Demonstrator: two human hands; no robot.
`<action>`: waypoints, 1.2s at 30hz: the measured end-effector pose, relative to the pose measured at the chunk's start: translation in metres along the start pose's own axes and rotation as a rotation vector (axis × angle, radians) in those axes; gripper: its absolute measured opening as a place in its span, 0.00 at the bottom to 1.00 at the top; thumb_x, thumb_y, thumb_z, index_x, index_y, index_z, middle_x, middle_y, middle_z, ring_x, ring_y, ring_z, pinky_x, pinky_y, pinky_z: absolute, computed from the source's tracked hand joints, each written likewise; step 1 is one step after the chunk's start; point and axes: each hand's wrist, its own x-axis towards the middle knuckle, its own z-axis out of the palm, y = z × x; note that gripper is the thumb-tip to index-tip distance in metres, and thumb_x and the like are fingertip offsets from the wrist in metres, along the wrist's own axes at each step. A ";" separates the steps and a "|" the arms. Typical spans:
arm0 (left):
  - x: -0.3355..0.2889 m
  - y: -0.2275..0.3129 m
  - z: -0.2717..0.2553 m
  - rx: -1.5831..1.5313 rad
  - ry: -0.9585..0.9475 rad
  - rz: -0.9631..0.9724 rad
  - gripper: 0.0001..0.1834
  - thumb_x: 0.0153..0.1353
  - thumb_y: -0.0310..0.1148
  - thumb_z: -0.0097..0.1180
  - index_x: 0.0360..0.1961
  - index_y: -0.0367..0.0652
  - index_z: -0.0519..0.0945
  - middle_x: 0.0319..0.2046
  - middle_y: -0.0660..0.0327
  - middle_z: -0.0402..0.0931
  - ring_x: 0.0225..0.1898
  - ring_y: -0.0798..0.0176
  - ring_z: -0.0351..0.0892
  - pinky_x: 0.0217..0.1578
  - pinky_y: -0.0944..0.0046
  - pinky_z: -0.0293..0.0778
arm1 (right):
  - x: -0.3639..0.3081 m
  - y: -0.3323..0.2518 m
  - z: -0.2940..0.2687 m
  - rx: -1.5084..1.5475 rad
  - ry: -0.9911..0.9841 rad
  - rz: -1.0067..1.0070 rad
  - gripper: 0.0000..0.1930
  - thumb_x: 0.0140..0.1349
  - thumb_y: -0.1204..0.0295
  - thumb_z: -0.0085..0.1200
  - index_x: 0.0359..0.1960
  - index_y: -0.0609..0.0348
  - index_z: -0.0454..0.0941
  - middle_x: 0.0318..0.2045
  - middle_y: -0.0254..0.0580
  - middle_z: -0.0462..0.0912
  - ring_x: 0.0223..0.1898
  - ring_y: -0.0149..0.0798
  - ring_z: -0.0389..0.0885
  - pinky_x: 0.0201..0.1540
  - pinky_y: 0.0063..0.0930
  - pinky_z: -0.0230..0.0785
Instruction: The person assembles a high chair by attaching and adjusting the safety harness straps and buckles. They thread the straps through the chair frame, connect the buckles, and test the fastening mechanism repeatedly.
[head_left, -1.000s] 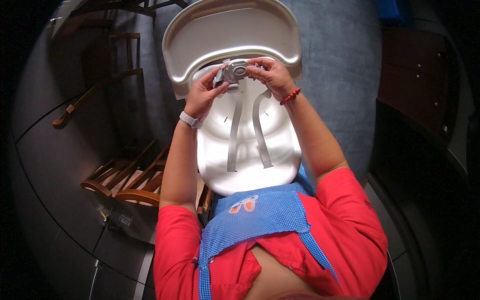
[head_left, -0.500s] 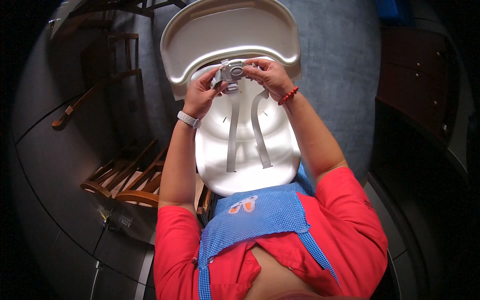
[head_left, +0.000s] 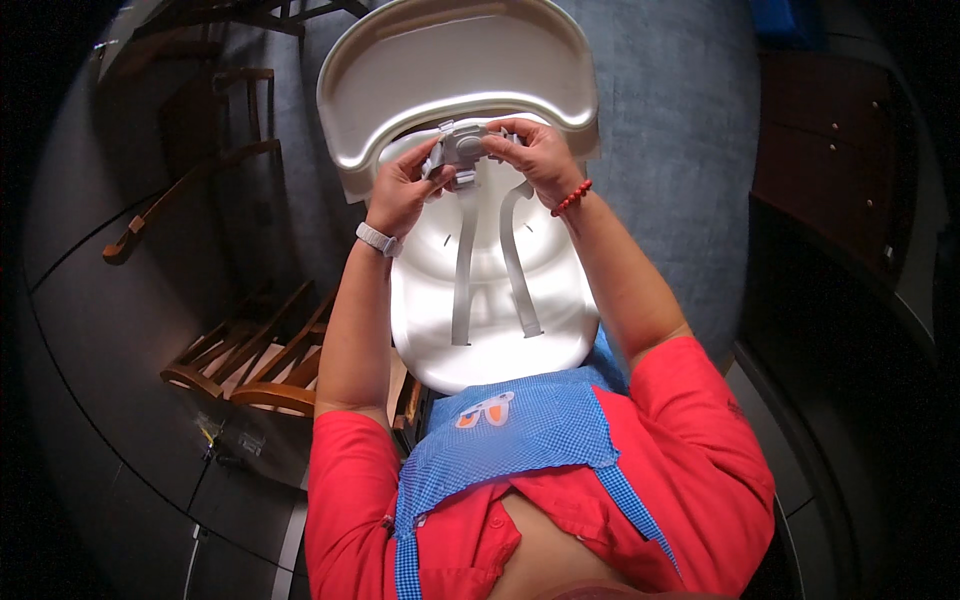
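Note:
A grey plastic harness buckle (head_left: 463, 147) is held up between my hands, over the far part of a white high chair seat (head_left: 495, 362). My left hand (head_left: 402, 188), with a pale watch at the wrist, is closed on the buckle's left side and its strap. My right hand (head_left: 538, 158), wearing a red bead bracelet, pinches the buckle's right side, thumb close to its middle. Two grey straps (head_left: 464, 270) run down the seat to slots near its near end. Fingers partly hide the buckle's ends.
Beyond the seat is the white high chair tray (head_left: 455, 55). Wooden chairs (head_left: 275, 395) stand to the left. A dark red cabinet (head_left: 820, 150) with small knobs is at the right, and a blue object (head_left: 788, 22) sits at the far right.
My right hand has shifted slightly left, and its thumb now reaches further along the buckle. The left hand keeps nearly the same place and hold.

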 end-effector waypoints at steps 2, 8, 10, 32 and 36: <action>0.000 -0.005 0.000 -0.020 0.016 0.002 0.25 0.53 0.27 0.62 0.53 0.39 0.72 0.31 0.68 0.77 0.28 0.76 0.70 0.28 0.75 0.65 | 0.000 -0.002 0.003 -0.026 -0.004 -0.025 0.15 0.53 0.71 0.62 0.41 0.64 0.77 0.32 0.36 0.80 0.33 0.27 0.75 0.38 0.19 0.68; -0.002 -0.002 -0.002 -0.083 -0.019 0.006 0.24 0.54 0.29 0.61 0.52 0.38 0.71 0.31 0.68 0.75 0.29 0.76 0.69 0.31 0.75 0.64 | 0.001 -0.006 0.004 -0.039 -0.006 -0.033 0.14 0.52 0.73 0.62 0.40 0.64 0.78 0.31 0.37 0.80 0.33 0.27 0.76 0.37 0.19 0.69; -0.003 -0.001 0.001 -0.097 0.026 -0.013 0.22 0.54 0.30 0.61 0.50 0.38 0.72 0.31 0.68 0.75 0.30 0.75 0.70 0.31 0.76 0.64 | -0.001 -0.009 0.005 -0.034 -0.012 -0.020 0.14 0.52 0.73 0.62 0.41 0.64 0.78 0.32 0.36 0.80 0.33 0.27 0.76 0.37 0.19 0.69; -0.003 -0.006 0.003 -0.168 0.048 -0.040 0.20 0.56 0.35 0.60 0.48 0.39 0.72 0.35 0.58 0.79 0.34 0.64 0.80 0.36 0.66 0.74 | -0.005 -0.018 -0.011 -0.255 -0.235 -0.014 0.17 0.56 0.74 0.56 0.47 0.66 0.72 0.37 0.38 0.78 0.36 0.27 0.74 0.40 0.20 0.68; -0.001 -0.002 0.008 -0.124 0.064 -0.047 0.20 0.56 0.34 0.59 0.48 0.38 0.72 0.35 0.58 0.79 0.34 0.63 0.81 0.35 0.66 0.75 | -0.005 -0.017 -0.012 -0.253 -0.193 -0.063 0.15 0.56 0.74 0.57 0.44 0.66 0.74 0.33 0.37 0.79 0.32 0.26 0.74 0.36 0.19 0.68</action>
